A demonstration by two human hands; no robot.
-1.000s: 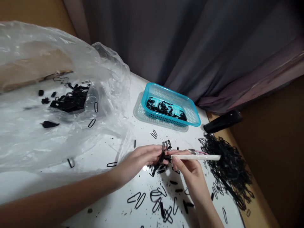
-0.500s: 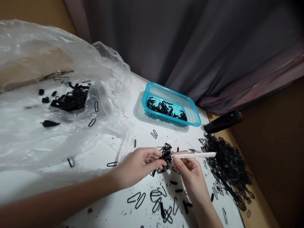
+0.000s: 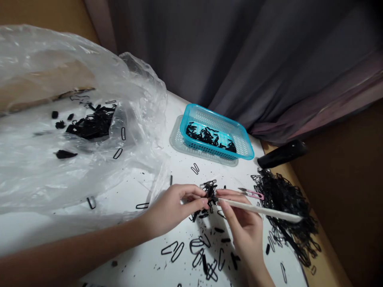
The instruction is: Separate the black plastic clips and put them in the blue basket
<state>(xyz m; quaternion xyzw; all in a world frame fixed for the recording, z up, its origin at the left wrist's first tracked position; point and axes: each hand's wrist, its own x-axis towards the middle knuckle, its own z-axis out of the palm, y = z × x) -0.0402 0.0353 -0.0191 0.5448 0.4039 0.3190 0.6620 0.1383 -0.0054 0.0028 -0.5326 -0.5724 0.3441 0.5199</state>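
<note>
At the desk's [image 3: 155,263] near middle, the left hand [image 3: 175,207] pinches a black plastic cluster [image 3: 210,191] while the right hand [image 3: 243,223], fingers closed on a white knife [image 3: 260,210], has tilted its tail toward the right edge, suggesting trimming continues.

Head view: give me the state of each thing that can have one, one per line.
left hand: pinching the black cluster
right hand: gripping the white tool
black cluster: held above the table
white tool: tip at the cluster, handle pointing right
blue basket: upright, partly filled with black pieces
plastic bag: open, crumpled, black pieces inside
pink clippers: lying on the table
</note>
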